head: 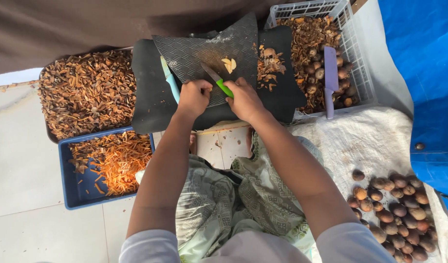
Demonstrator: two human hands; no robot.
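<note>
A green-handled knife (218, 82) is held in the right hand (245, 100), its fingers curled shut round the handle, with the blade laid flat-angled across the ridged mat (219, 51) and pointing up and to the left. The left hand (194, 95) is closed into a loose fist just beside the blade's near end; whether something small is pinched inside it cannot be told, since the fingers are folded under. A cut could be judged the chief risk: the left knuckles sit close to the blade, and a slip on the mat's ridges would carry the edge towards them. Pale slices (229, 64) lie near the mat's middle, beyond the knife tip, and could be flicked off onto the dark board (151, 92) by a careless sweep. A second, light-blue knife (171, 80) lies loose at the mat's left edge, just beside the left hand, and might be knocked by the wrist. Both forearms are stretched forward from the lap, elbows wide, wrists bent down, hands nearly touching. Brown chips fill a tray (87, 87) on the left, orange shreds a blue bin (78, 192), husks and nuts a white crate (353, 53), and whole nuts (394, 209) are heaped on cloth at lower right.
</note>
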